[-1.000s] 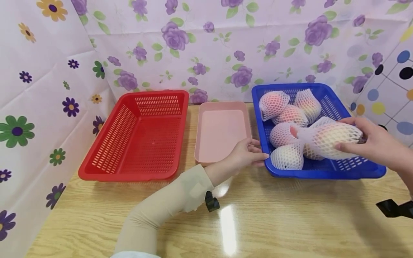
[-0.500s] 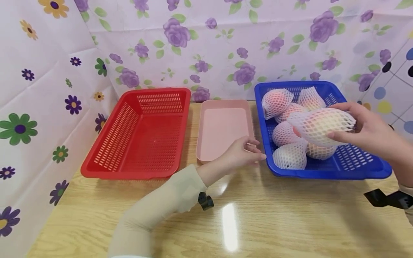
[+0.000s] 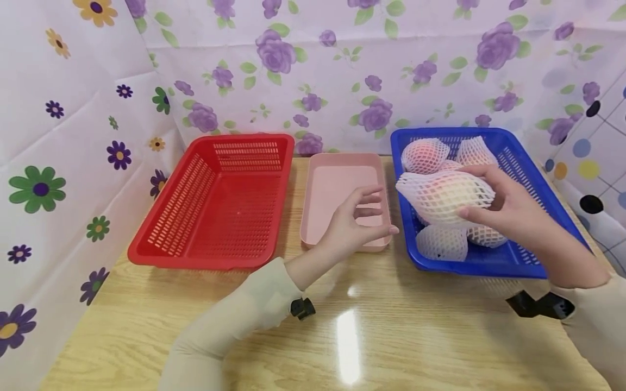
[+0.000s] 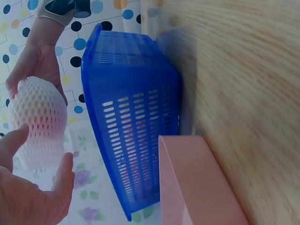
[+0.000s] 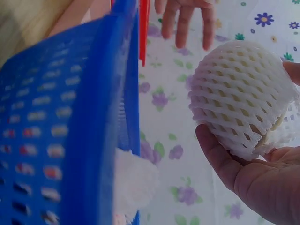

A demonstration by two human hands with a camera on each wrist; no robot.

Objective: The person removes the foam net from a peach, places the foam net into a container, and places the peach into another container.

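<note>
My right hand (image 3: 508, 203) grips a round fruit in a white foam net (image 3: 447, 198), pale yellow with some pink, held up over the blue basket (image 3: 494, 266). In the right wrist view, fingers and thumb wrap the netted fruit (image 5: 243, 98) from either side. My left hand (image 3: 354, 217) hovers over the pink tray (image 3: 325, 171), its fingers spread and holding nothing, a short gap from the fruit. Several more netted fruits (image 3: 425, 155) lie in the blue basket; the held one partly hides some of them.
A red basket (image 3: 279, 217) with slotted walls stands at the left, with no fruit visible inside. Between the two baskets lies the shallow pink tray. All stand on a wooden table (image 3: 391, 336) against a flowered cloth backdrop (image 3: 318, 70).
My right hand has carried the netted fruit leftward and up, away from the others. The left hand has come off the blue basket's rim, moved left and spread its fingers.
</note>
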